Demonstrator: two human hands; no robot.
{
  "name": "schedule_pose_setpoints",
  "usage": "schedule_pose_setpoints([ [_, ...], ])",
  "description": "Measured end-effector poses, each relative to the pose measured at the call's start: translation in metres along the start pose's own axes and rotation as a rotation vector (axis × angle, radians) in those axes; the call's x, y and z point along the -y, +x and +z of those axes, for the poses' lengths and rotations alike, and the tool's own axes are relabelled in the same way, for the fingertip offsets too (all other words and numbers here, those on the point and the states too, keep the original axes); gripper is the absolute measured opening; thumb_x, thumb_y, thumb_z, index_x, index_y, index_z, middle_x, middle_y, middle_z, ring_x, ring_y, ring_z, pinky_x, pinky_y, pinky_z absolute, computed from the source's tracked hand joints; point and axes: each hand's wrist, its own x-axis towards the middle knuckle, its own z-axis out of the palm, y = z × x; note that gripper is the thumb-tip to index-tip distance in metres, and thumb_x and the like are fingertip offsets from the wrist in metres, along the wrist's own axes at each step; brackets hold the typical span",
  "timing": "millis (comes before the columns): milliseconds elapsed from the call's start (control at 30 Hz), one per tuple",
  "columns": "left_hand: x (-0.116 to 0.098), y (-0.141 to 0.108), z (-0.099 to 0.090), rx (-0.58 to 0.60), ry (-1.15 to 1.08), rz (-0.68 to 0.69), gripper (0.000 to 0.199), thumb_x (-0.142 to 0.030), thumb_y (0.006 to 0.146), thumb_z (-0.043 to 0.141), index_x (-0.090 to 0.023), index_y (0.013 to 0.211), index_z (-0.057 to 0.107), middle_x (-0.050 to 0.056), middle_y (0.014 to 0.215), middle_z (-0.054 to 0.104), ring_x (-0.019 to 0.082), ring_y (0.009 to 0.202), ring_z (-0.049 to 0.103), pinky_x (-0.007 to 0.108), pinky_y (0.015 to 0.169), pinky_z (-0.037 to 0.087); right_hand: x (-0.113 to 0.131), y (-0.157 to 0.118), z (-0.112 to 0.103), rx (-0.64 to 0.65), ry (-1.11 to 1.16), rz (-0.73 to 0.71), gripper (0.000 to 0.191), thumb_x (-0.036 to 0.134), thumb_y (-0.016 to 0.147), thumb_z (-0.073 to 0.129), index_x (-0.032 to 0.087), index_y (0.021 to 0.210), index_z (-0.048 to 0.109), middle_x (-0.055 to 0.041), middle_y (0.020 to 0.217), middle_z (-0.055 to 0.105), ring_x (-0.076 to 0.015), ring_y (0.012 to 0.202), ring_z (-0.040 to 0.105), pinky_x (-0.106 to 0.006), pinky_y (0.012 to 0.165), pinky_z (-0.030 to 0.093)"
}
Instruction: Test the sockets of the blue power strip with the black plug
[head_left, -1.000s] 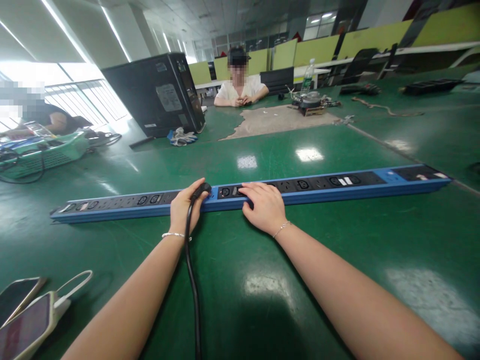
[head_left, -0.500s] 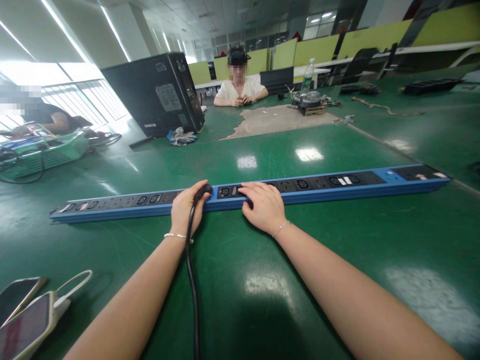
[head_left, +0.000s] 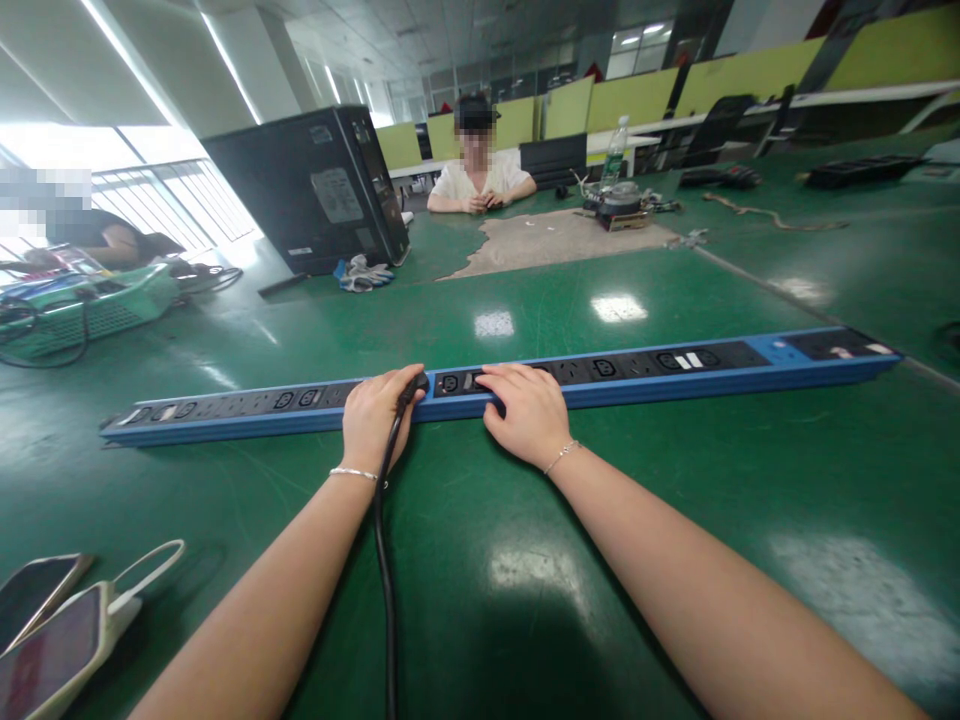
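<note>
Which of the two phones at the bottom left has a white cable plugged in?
The nearer phone, lower in view; the other phone shows none.

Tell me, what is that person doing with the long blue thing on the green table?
The person is working at a long blue power strip lying across the green table. Their left hand grips a black plug with its cable, holding it at a socket near the strip's middle. Their right hand lies flat on the strip just beside it. Whether the plug is fully in cannot be told. Another person sits across the table.
</note>
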Motion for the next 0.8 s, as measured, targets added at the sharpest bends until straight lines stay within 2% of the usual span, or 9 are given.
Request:
schedule_pose_setpoints([
  [200, -0.003, -0.002, -0.003, 0.024, 0.071, 0.009, 0.032, -0.038, 0.088, 0.047, -0.029, 0.117, 0.058, 0.003, 0.107, 0.068, 0.022, 0.099, 0.061, 0.038, 0.092, 0.041, 0.000, 0.000, 0.000, 0.009, -0.002, 0.004, 0.034, 0.022, 0.077, 0.051, 0.023, 0.109, 0.063, -0.0012, 0.122, 0.061, -0.0206, 0.113, 0.050, -0.039, 0.097, 0.033],
  [533, 0.003, -0.006, 0.002, 0.016, 0.062, 0.021, 0.034, -0.037, 0.088, 0.046, -0.031, 0.120, 0.055, 0.004, 0.113, 0.065, 0.021, 0.102, 0.059, 0.040, 0.097, 0.036, 0.002, -0.001, -0.003, 0.031, -0.005, 0.010, 0.035, 0.022, 0.079, 0.049, 0.024, 0.110, 0.063, -0.0026, 0.123, 0.061, -0.0215, 0.115, 0.049, -0.041, 0.098, 0.033],
  [800, 0.011, -0.007, 0.008, 0.010, 0.022, 0.041, 0.037, -0.036, 0.088, 0.045, -0.030, 0.124, 0.053, 0.004, 0.113, 0.064, 0.021, 0.101, 0.059, 0.038, 0.095, 0.039, 0.001, 0.000, -0.003, 0.023, -0.006, -0.002, 0.034, 0.022, 0.078, 0.050, 0.023, 0.110, 0.062, -0.0005, 0.122, 0.061, -0.0198, 0.114, 0.050, -0.039, 0.097, 0.034],
])
